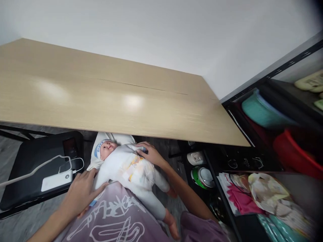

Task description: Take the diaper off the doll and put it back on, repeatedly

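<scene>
A baby doll in a soft white suit lies on the person's lap, just below the near edge of the pale wood-grain counter, its head toward that edge. The doll wears a white cap with a blue band; the lettering on the band is too small to read. A printed yellow patch shows on its belly.

The right hand rests on the doll's chest, its grip closed around a small white device pressed at the doll's shoulder. The left hand lies flat with fingers spread on the doll's near arm, its grip wide and holding nothing.

Left of the doll, a black chair seat carries a smooth white power bank with a white cable plugged in.

Right of the doll, a black metal shelf holds folded teal cloth, a red plastic tub, and crinkled printed packets. A white and green round appliance sits at the shelf's foot.

The lilac garment over the lap bears white scrawled lettering that I cannot read.
</scene>
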The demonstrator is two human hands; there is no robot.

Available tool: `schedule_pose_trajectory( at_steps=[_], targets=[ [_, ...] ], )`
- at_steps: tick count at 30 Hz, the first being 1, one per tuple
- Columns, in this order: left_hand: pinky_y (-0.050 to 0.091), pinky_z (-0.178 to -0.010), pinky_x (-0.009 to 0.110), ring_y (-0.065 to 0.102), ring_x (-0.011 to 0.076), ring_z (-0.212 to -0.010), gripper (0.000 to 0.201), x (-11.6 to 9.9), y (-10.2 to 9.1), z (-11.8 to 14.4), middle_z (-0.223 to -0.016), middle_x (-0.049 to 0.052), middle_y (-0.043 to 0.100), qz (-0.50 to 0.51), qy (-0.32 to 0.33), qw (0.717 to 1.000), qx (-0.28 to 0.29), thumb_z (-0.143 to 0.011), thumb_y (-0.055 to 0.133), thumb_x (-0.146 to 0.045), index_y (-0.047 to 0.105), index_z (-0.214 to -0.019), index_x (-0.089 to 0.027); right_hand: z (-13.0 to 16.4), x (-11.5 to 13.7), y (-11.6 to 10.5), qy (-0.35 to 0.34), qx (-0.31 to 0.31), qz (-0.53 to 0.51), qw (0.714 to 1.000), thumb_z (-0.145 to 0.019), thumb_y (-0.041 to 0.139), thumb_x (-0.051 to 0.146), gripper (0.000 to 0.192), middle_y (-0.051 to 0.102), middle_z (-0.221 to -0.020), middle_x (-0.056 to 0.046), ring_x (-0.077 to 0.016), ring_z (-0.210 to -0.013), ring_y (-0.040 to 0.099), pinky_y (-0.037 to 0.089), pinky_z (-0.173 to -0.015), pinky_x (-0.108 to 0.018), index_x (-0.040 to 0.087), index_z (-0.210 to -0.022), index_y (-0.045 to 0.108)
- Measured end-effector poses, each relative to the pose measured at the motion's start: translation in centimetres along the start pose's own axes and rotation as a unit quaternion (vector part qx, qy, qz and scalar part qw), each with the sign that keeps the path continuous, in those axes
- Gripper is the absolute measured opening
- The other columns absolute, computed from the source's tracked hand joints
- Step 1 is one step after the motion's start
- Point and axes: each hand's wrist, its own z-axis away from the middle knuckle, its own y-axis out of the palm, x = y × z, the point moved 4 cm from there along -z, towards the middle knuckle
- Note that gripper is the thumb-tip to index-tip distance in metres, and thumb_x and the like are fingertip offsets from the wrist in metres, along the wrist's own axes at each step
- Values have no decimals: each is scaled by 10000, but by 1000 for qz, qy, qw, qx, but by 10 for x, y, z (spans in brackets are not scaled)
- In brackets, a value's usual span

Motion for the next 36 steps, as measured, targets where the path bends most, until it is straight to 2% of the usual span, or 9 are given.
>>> schedule_pose_trajectory(
  at_steps=[5,8,11,19,21,24,28,32,36],
  targets=[
    [537,-1081,548,687,402,-1265,430,-32,-20,-19,-1409,141,750,44,144,985,-83,-1102,647,-603,706,-1352,-258,35,23,-13,19,17,-57,998,-1072,745,469,270,870,-1122,-63,-258,-1083,793,584,-1034,-403,227,-1100,863],
    [491,-1214,492,613,328,-1435,423,-64,-17,-41,-1563,101,664,116,253,961,-1,-1176,617,-474,609,-1568,-315,37,34,-9,31,5,-48,998,-1015,812,452,233,860,-1017,-40,-234,-977,779,575,-918,-355,224,-1011,859],
    [478,-1215,487,619,304,-1393,390,-85,-9,-63,-1520,87,662,126,309,940,67,-1202,587,-440,613,-1580,-348,28,30,-4,40,-15,-17,999,-1022,784,393,209,827,-916,-18,-203,-883,748,553,-852,-325,229,-900,830],
    [413,-1237,496,608,284,-1337,182,-96,-11,-82,-1381,84,678,194,309,927,84,-1203,560,-392,687,-1200,-261,9,-1,-20,90,-79,78,990,-1046,737,299,142,817,-960,-72,-231,-887,775,578,-842,-347,203,-966,803],
    [424,-1230,472,620,272,-1318,164,-94,-22,-74,-1365,81,694,218,302,921,111,-1200,567,-389,660,-1199,-254,11,18,-17,32,-52,46,997,-1073,732,335,187,831,-1190,-99,-253,-1107,790,605,-996,-380,211,-1186,814],
    [508,-1122,385,677,242,-1207,186,-80,-36,-55,-1269,70,736,257,268,902,220,-1191,582,-416,666,-1193,-250,17,62,-2,-91,65,8,994,-1119,721,404,396,747,-1507,-112,-274,-1436,678,509,-1254,-431,250,-1484,727],
    [540,-982,326,721,229,-1059,170,-53,-39,-30,-1105,46,793,249,226,871,357,-1132,671,-401,713,-1099,-239,35,97,1,-144,160,39,976,-1151,676,449,322,799,-1328,-120,-287,-1286,710,512,-1186,-424,212,-1333,797],
    [536,-906,324,711,221,-957,181,-51,-32,-27,-1024,35,787,253,214,876,349,-1112,681,-404,716,-1076,-230,75,90,-37,-32,178,48,982,-1197,485,603,554,814,-969,-66,-253,-957,726,535,-984,-406,215,-982,818],
    [534,-962,376,666,246,-1024,297,-97,-21,-65,-1105,60,729,214,252,924,192,-1179,563,-494,704,-1137,-236,125,71,-60,186,164,-58,967,-1221,245,626,749,795,-802,-55,-227,-769,746,535,-784,-338,214,-1005,832]
  ],
)
